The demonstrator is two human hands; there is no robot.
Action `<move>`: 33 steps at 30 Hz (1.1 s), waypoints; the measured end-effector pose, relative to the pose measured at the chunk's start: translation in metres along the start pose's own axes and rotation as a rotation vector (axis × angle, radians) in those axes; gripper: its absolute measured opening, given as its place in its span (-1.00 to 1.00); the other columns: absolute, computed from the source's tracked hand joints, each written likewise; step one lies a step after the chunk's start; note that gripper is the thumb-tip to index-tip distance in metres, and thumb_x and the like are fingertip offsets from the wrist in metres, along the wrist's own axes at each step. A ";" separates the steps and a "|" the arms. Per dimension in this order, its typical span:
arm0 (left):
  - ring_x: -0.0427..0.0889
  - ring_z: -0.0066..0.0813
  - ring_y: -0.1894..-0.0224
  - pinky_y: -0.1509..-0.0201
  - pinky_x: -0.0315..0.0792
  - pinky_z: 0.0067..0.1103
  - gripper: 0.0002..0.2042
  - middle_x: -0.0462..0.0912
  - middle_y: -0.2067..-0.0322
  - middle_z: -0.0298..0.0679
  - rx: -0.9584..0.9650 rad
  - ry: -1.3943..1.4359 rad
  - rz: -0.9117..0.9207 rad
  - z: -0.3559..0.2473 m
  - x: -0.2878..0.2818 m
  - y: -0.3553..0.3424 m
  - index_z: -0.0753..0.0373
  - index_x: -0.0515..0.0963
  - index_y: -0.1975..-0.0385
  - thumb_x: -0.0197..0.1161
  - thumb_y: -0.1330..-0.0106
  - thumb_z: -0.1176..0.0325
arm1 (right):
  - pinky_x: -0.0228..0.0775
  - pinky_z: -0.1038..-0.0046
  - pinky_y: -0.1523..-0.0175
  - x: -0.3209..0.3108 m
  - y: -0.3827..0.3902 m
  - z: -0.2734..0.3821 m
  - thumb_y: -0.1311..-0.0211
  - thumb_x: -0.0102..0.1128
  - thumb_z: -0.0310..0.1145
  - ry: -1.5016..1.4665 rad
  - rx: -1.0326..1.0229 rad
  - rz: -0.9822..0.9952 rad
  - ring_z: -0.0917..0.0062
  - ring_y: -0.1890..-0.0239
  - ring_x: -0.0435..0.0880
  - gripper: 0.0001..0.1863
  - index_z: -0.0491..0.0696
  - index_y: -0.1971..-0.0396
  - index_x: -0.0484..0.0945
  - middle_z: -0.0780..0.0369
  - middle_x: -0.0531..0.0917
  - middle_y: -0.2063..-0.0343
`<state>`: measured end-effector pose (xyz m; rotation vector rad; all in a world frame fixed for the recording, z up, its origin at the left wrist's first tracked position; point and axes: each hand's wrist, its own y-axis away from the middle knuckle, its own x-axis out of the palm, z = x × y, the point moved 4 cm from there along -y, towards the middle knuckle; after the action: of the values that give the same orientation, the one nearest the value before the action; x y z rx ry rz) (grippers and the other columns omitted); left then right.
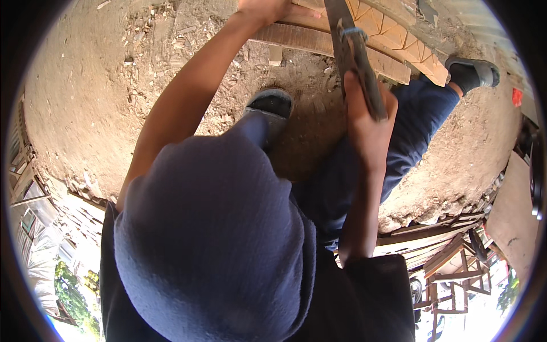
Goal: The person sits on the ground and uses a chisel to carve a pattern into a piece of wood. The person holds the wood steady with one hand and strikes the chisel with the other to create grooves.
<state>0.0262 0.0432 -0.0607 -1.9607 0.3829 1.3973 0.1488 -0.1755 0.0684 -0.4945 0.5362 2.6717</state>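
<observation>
My right hand (370, 117) is closed round the worn wooden handle of a handsaw (340, 48). A blue tie binds the handle near its upper end. The dark flat blade runs out past the top edge, and its teeth do not show. Beneath and beside it lie wooden boards (325, 43), one carrying drawn zigzag lines (399, 41). My left hand (265, 8) rests on the boards left of the blade, one finger stretched along the wood. The top edge cuts off part of that hand.
Wood chips (182, 43) and a small wood block (276, 55) lie on the dirt ground. My sandalled feet (270, 108) flank the work, the right leg stretched beside the boards. Stacked timber (421, 236) and a wooden frame (456, 276) stand at the lower right.
</observation>
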 end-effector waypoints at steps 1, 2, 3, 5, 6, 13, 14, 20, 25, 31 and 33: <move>0.52 -0.14 -0.05 -0.17 0.32 -0.30 -0.69 0.56 0.15 -0.10 -0.010 -0.030 0.020 0.005 0.004 -0.003 0.24 0.45 0.17 0.28 -0.14 0.27 | 0.24 0.60 0.42 0.003 -0.007 0.004 -0.33 0.24 -0.43 0.005 0.007 0.010 0.79 0.50 0.36 -0.82 -0.23 0.42 0.55 0.36 0.49 0.61; 0.52 -0.14 -0.05 -0.17 0.32 -0.31 -0.70 0.56 0.14 -0.09 -0.020 -0.058 0.040 0.008 0.008 -0.003 0.24 0.45 0.16 0.27 -0.14 0.30 | 0.23 0.59 0.43 0.002 -0.004 0.001 -0.33 0.24 -0.43 -0.006 -0.024 0.008 0.79 0.50 0.36 -0.82 -0.23 0.43 0.55 0.37 0.49 0.61; 0.52 -0.14 -0.04 -0.17 0.33 -0.32 -0.70 0.56 0.15 -0.09 -0.012 -0.057 0.000 0.008 0.009 0.000 0.24 0.46 0.16 0.27 -0.14 0.30 | 0.22 0.58 0.44 0.001 0.004 -0.006 -0.33 0.24 -0.43 -0.015 -0.055 0.005 0.79 0.50 0.35 -0.81 -0.22 0.43 0.54 0.37 0.49 0.61; 0.53 -0.13 -0.03 -0.16 0.33 -0.33 -0.70 0.56 0.15 -0.10 -0.005 -0.064 -0.077 0.010 0.009 0.005 0.25 0.46 0.16 0.27 -0.14 0.30 | 0.18 0.56 0.45 0.000 0.025 -0.009 -0.34 0.24 -0.41 -0.059 -0.031 -0.001 0.79 0.51 0.31 -0.79 -0.22 0.45 0.52 0.39 0.45 0.62; 0.53 -0.13 -0.03 -0.16 0.33 -0.32 -0.69 0.56 0.15 -0.10 0.012 -0.087 -0.067 0.014 0.012 0.001 0.25 0.46 0.17 0.28 -0.15 0.26 | 0.18 0.57 0.45 -0.004 0.034 -0.011 -0.35 0.24 -0.41 -0.040 0.006 0.002 0.79 0.51 0.31 -0.78 -0.21 0.46 0.52 0.39 0.45 0.63; 0.53 -0.13 -0.04 -0.16 0.36 -0.29 -0.55 0.56 0.16 -0.11 -0.026 0.012 -0.012 0.003 -0.003 -0.002 0.25 0.48 0.17 0.35 -0.14 0.02 | 0.15 0.55 0.47 0.004 0.006 -0.010 -0.36 0.23 -0.39 -0.017 -0.027 -0.007 0.79 0.53 0.29 -0.76 -0.19 0.49 0.51 0.39 0.42 0.64; 0.53 -0.13 -0.04 -0.16 0.36 -0.29 -0.54 0.56 0.16 -0.11 -0.014 -0.025 -0.008 0.004 -0.004 -0.002 0.25 0.48 0.17 0.36 -0.13 0.00 | 0.16 0.55 0.47 0.002 0.007 -0.009 -0.35 0.23 -0.39 -0.013 -0.025 -0.001 0.79 0.53 0.30 -0.77 -0.19 0.48 0.52 0.39 0.42 0.64; 0.54 -0.14 -0.02 -0.14 0.37 -0.30 -0.48 0.56 0.16 -0.11 0.005 -0.037 -0.069 0.011 0.010 0.002 0.24 0.48 0.17 0.38 -0.08 -0.08 | 0.21 0.59 0.44 -0.015 0.060 -0.019 -0.35 0.26 -0.40 0.080 -0.003 -0.006 0.79 0.50 0.33 -0.81 -0.23 0.38 0.57 0.38 0.47 0.62; 0.55 -0.16 -0.02 -0.15 0.36 -0.27 -0.51 0.57 0.17 -0.12 -0.004 -0.008 -0.046 0.004 0.003 -0.002 0.22 0.48 0.16 0.36 -0.10 -0.04 | 0.20 0.59 0.43 -0.004 0.018 -0.020 -0.36 0.23 -0.40 0.015 0.019 0.001 0.78 0.51 0.33 -0.79 -0.24 0.41 0.55 0.39 0.46 0.63; 0.54 -0.13 -0.03 -0.15 0.34 -0.25 -0.34 0.57 0.16 -0.11 -0.011 -0.026 -0.087 0.008 0.008 -0.001 0.23 0.47 0.17 0.44 0.07 -0.21 | 0.16 0.55 0.47 -0.013 0.041 -0.006 -0.35 0.22 -0.42 0.020 -0.008 -0.015 0.78 0.53 0.32 -0.77 -0.21 0.48 0.51 0.39 0.45 0.62; 0.54 -0.12 -0.04 -0.16 0.34 -0.26 -0.32 0.57 0.14 -0.11 -0.023 -0.003 -0.057 0.005 0.004 0.002 0.23 0.47 0.17 0.44 0.09 -0.24 | 0.16 0.55 0.47 -0.019 0.055 -0.017 -0.34 0.23 -0.42 0.042 0.004 -0.019 0.79 0.53 0.32 -0.78 -0.21 0.48 0.51 0.39 0.46 0.62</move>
<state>0.0224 0.0458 -0.0661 -1.9725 0.3092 1.3736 0.1466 -0.2349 0.0776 -0.5534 0.5467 2.6467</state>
